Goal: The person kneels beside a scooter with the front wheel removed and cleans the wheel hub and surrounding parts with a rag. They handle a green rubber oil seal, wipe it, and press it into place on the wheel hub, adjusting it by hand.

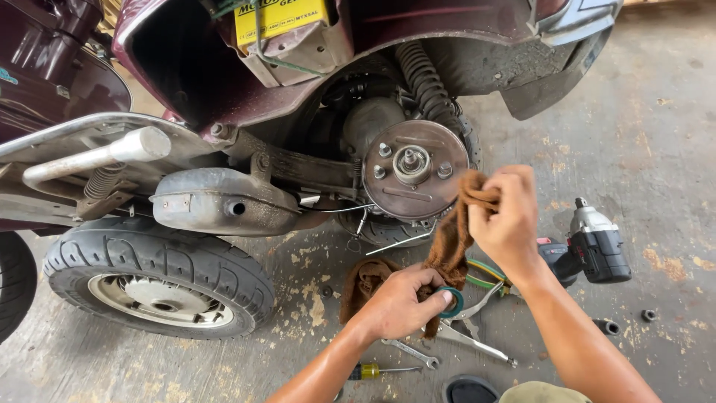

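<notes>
Down by the bare brake drum (415,170), wheel (158,278) already off, left hand (399,302) pinches a teal ring (453,302) while right hand (507,220) grips the brown rag (452,239), so wiping looks underway, reassembly not started.

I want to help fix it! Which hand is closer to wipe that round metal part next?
Probably the right hand: it holds the brown rag bunched beside the brake drum. The left hand is lower, pinching a small teal ring.

Concrete floor (656,134), wheel (158,277), impact wrench (597,246), spanner (409,352)
</notes>
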